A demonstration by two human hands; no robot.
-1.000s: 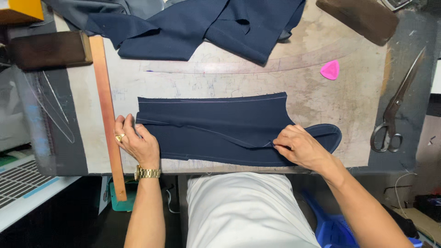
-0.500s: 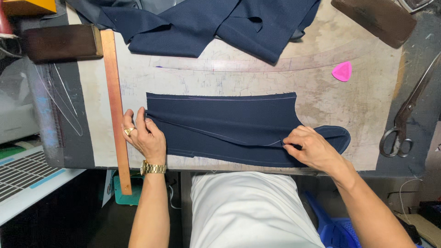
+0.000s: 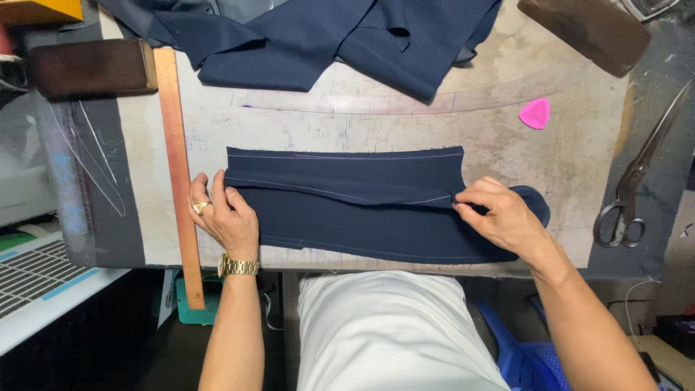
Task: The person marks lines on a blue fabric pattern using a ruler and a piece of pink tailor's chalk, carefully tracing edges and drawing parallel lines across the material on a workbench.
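Note:
A navy cloth piece [image 3: 347, 206] with pale chalk lines lies flat on the worn worktable [image 3: 405, 130], its near layer folded back over the far one. My left hand [image 3: 221, 213], with a gold ring and a gold watch, pinches the cloth's left end at the fold. My right hand [image 3: 499, 217] pinches the folded edge at the right end, next to a rounded navy flap [image 3: 536, 206] that sticks out from under it.
A long wooden ruler [image 3: 177, 166] lies just left of my left hand. More navy cloth [image 3: 326, 40] is heaped at the table's far edge. A pink chalk wedge [image 3: 536, 114], scissors [image 3: 630, 185] and two dark wooden blocks [image 3: 90, 66] [image 3: 583, 29] lie around.
My right hand has carried the folded edge away from me, so the fold line now lies straighter and higher on the cloth. My left hand has stayed at the left end.

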